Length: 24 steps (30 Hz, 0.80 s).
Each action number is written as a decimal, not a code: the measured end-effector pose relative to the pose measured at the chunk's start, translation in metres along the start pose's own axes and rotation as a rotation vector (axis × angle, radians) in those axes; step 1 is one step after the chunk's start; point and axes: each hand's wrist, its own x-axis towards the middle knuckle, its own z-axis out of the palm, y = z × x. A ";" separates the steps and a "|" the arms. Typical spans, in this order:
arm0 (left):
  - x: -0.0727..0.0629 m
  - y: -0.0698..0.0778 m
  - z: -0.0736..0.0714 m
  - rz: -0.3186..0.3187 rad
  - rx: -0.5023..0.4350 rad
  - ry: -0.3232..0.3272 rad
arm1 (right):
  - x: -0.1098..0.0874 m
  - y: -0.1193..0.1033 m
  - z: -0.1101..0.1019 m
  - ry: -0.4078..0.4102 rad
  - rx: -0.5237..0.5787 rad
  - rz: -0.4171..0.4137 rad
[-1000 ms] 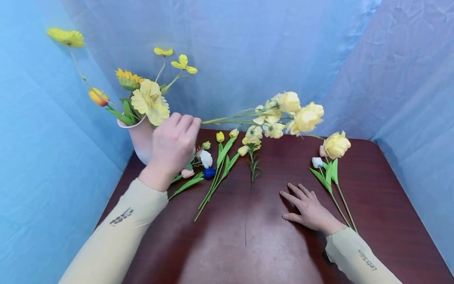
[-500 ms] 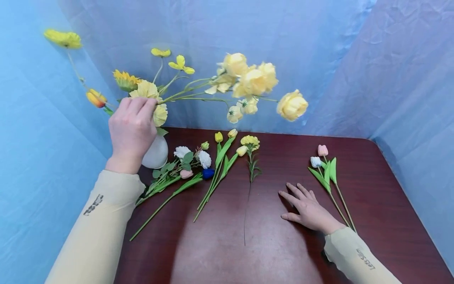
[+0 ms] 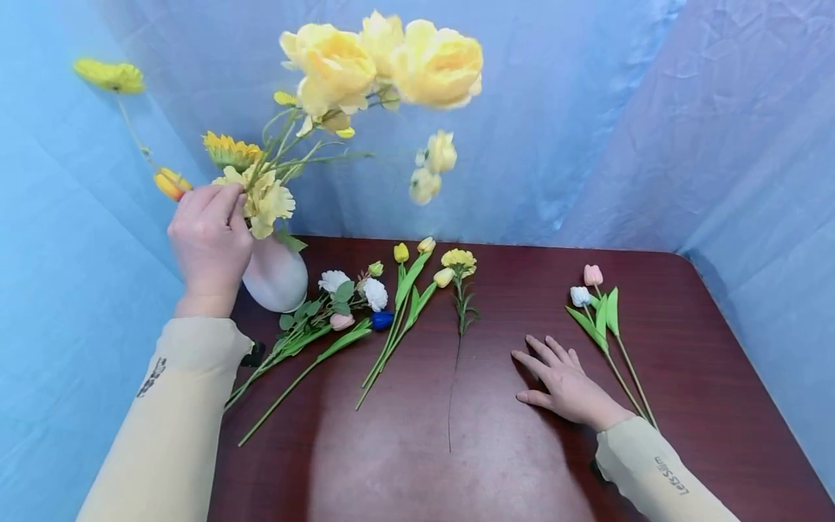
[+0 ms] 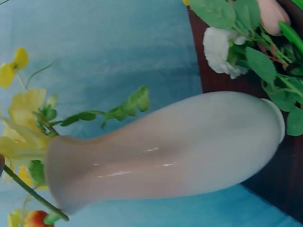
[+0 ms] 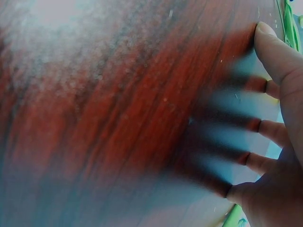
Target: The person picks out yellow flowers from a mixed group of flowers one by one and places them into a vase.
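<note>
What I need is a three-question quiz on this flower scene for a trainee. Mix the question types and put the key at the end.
1. Multiple choice: What colour are the large blooms on the stem that the left hand holds?
A) White
B) Yellow
C) Blue

2. True or false: The right hand rests on the table and holds nothing.

3. Fill in, inside or outside: In the left wrist view, the lower end of the held stem shows ____ the vase.

Key: 1. B. 2. True. 3. Outside.
</note>
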 end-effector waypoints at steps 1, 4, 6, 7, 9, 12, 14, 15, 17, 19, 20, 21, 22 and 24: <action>0.001 0.002 0.000 -0.001 -0.013 0.008 | 0.000 0.000 0.000 -0.002 0.000 0.002; 0.005 0.009 0.003 0.019 -0.052 0.011 | -0.001 0.000 -0.001 0.000 0.004 0.004; 0.006 0.013 0.006 0.030 -0.070 0.005 | -0.001 0.000 -0.001 0.007 0.006 0.002; 0.006 0.014 0.007 0.030 -0.080 0.001 | -0.001 0.001 0.000 0.009 0.005 0.002; 0.004 0.012 0.010 0.015 -0.083 -0.013 | -0.001 0.001 0.001 0.015 0.004 -0.001; -0.002 0.005 0.010 -0.039 -0.075 -0.018 | 0.000 0.002 0.003 0.014 -0.002 -0.006; -0.006 0.000 0.009 -0.080 -0.067 -0.013 | 0.001 0.003 0.004 0.011 -0.003 -0.008; -0.008 -0.002 0.009 -0.099 -0.060 -0.011 | 0.001 0.003 0.004 0.010 -0.004 -0.009; -0.010 -0.006 0.008 -0.132 -0.043 -0.016 | 0.000 0.003 0.003 0.011 -0.002 -0.009; -0.012 -0.009 0.007 -0.173 -0.022 -0.042 | 0.000 0.003 0.002 0.012 -0.004 -0.008; -0.013 -0.010 0.007 -0.192 -0.005 -0.061 | -0.001 0.002 0.001 0.013 -0.005 -0.008; -0.013 -0.012 0.006 -0.212 0.011 -0.082 | -0.001 0.002 0.001 0.012 -0.007 -0.009; -0.014 -0.013 0.006 -0.229 0.023 -0.102 | -0.001 0.002 0.000 0.011 -0.008 -0.009; -0.017 -0.016 0.004 -0.273 0.053 -0.150 | -0.001 0.002 0.000 0.011 -0.011 -0.011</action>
